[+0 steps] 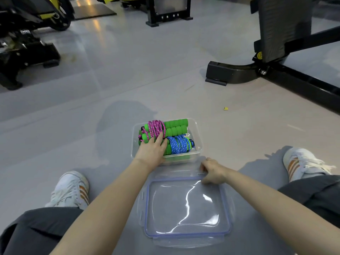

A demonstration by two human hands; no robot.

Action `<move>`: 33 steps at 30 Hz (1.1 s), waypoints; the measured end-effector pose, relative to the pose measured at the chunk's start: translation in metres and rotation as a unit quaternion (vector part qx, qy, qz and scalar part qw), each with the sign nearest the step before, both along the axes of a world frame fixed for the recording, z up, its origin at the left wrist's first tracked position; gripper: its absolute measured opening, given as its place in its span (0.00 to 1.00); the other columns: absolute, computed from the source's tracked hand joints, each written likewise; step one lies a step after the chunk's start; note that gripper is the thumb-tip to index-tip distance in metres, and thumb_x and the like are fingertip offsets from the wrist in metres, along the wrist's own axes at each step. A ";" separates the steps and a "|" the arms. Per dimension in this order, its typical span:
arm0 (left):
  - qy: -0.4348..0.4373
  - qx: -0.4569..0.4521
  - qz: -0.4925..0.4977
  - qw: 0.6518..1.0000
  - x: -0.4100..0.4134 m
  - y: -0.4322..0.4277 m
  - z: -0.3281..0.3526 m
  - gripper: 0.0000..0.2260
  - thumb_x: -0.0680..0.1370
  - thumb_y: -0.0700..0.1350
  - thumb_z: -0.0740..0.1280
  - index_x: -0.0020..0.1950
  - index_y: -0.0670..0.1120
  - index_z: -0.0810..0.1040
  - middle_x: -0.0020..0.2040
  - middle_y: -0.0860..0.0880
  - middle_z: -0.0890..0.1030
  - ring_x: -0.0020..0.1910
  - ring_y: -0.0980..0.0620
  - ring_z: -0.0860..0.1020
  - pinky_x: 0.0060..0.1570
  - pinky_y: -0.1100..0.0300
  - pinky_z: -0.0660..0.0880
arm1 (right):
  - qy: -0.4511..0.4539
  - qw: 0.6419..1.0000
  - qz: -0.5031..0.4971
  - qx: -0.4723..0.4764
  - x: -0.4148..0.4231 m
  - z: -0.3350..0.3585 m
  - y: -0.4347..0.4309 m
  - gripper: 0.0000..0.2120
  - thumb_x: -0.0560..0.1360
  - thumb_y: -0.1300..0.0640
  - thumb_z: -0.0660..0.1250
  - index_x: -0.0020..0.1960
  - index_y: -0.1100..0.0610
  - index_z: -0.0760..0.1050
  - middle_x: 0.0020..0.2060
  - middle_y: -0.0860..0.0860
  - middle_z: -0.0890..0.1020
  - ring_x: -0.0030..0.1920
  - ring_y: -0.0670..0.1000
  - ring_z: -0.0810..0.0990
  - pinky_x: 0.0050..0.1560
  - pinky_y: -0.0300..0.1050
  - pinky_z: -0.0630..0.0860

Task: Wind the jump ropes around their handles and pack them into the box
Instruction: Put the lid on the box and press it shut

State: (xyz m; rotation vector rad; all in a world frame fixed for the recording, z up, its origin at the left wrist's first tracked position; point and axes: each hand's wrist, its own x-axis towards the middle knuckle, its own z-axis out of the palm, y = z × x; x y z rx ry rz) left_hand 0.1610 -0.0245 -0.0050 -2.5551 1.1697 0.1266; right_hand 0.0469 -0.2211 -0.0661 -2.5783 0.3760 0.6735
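Left hand (pixel 151 150) flat on ropes (pixel 165 138) in box (pixel 197 137); right hand (pixel 213 171) pinching lid (pixel 185 205) edge.

Lid (pixel 185 205) off; box (pixel 197 133) top open

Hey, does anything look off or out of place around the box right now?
Mostly tidy: both wound ropes sit inside the box, lid off beside it. Only oddity is a small yellow scrap lying loose on the floor.

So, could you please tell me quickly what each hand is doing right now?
Left hand: open, palm flat, pressing the wound jump ropes with green foam handles in the clear plastic box.
Right hand: closed on the clear, blue-sealed lid's edge.
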 end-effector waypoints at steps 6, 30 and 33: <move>0.023 0.009 -0.042 0.999 0.005 0.012 0.008 0.31 0.81 0.50 0.61 0.78 0.47 0.48 0.79 0.45 0.47 0.73 0.46 0.60 0.61 0.49 0.71 | 0.032 0.973 -0.056 0.220 -0.006 0.029 -0.011 0.14 0.70 0.71 0.67 0.45 0.55 0.68 0.37 0.49 0.71 0.33 0.46 0.70 0.32 0.37 0.68; 0.051 -0.107 -0.119 0.986 -0.086 0.031 -0.002 0.53 0.61 0.77 0.59 0.75 0.41 0.63 0.75 0.38 0.59 0.75 0.40 0.57 0.71 0.40 0.53 | -0.543 0.800 -0.217 0.138 0.000 0.135 -0.020 0.02 0.64 0.60 0.62 0.37 0.56 0.69 0.32 0.45 0.70 0.33 0.43 0.67 0.36 0.35 0.64; 0.104 -0.091 -0.076 0.987 -0.091 0.021 -0.010 0.58 0.63 0.74 0.65 0.77 0.45 0.39 0.72 0.42 0.30 0.71 0.41 0.27 0.67 0.45 0.27 | -0.554 0.806 -0.190 0.093 -0.008 0.116 -0.011 0.04 0.67 0.60 0.61 0.41 0.54 0.69 0.36 0.46 0.73 0.42 0.50 0.71 0.42 0.40 0.65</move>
